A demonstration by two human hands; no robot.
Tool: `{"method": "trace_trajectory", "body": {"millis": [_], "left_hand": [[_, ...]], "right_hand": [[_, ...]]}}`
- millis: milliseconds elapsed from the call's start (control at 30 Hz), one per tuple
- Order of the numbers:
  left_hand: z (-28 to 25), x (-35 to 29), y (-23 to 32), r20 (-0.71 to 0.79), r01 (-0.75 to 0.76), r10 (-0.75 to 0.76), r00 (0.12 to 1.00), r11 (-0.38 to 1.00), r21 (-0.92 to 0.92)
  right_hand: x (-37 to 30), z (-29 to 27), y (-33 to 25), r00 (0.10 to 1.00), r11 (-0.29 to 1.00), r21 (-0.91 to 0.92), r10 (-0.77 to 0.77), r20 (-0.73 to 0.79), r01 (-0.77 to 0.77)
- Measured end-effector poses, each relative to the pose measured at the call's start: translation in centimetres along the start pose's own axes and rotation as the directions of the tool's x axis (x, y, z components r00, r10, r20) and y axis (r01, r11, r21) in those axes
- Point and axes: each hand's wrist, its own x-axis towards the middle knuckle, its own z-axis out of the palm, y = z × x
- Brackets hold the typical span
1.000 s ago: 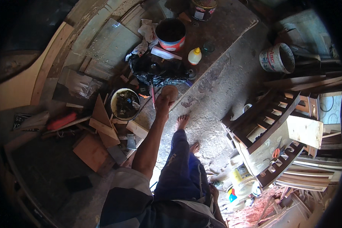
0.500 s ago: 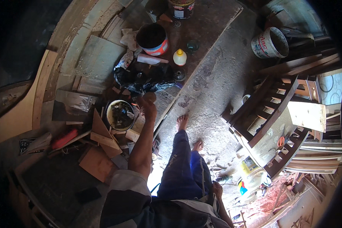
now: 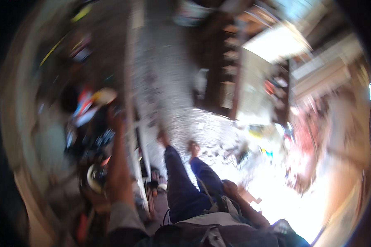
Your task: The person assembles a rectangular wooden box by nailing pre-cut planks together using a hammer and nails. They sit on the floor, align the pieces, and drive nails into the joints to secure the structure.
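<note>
Motion smears the whole head view. My left arm reaches forward over the cluttered bench, and my left hand (image 3: 116, 114) is just below a cream, yellow-topped bottle (image 3: 106, 95). Whether the fingers touch or hold anything is lost in the blur. Left of the bottle stands a dark-mouthed bucket with a red and white side (image 3: 84, 100), a pale paper-like piece (image 3: 85, 117) beside it. Crumpled black plastic (image 3: 97, 142) lies left of my forearm. My right hand (image 3: 230, 188) is low by my right thigh; its fingers do not show clearly.
The bench's pale edge (image 3: 130, 82) runs lengthwise to the right of my left arm. Right of it is grey floor (image 3: 158, 66), where my bare feet are. A dark slatted wooden frame (image 3: 228, 78) stands on the right, with a pale board (image 3: 276, 43) on it.
The view has swung, so the bench shifts left and its edge now runs nearly upright. My left hand has moved from over the black plastic to near the yellow-topped bottle. My right hand stays low.
</note>
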Motion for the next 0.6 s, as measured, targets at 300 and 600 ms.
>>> {"method": "trace_trajectory", "body": {"millis": [300,600], "left_hand": [[-3.3,1.5,6.8,0.309,-0.238,0.030,0.950,0.713,0.660],[-9.8,3.7,-3.1,0.416,-0.661,0.578,0.702,0.309,0.684]], "right_hand": [[-1.2,2.6,0.5,0.969,0.949,0.210,0.244,-0.027,-0.234],[-0.1,3.4,0.9,0.992,0.964,0.246,0.115,-0.055,-0.098]]}}
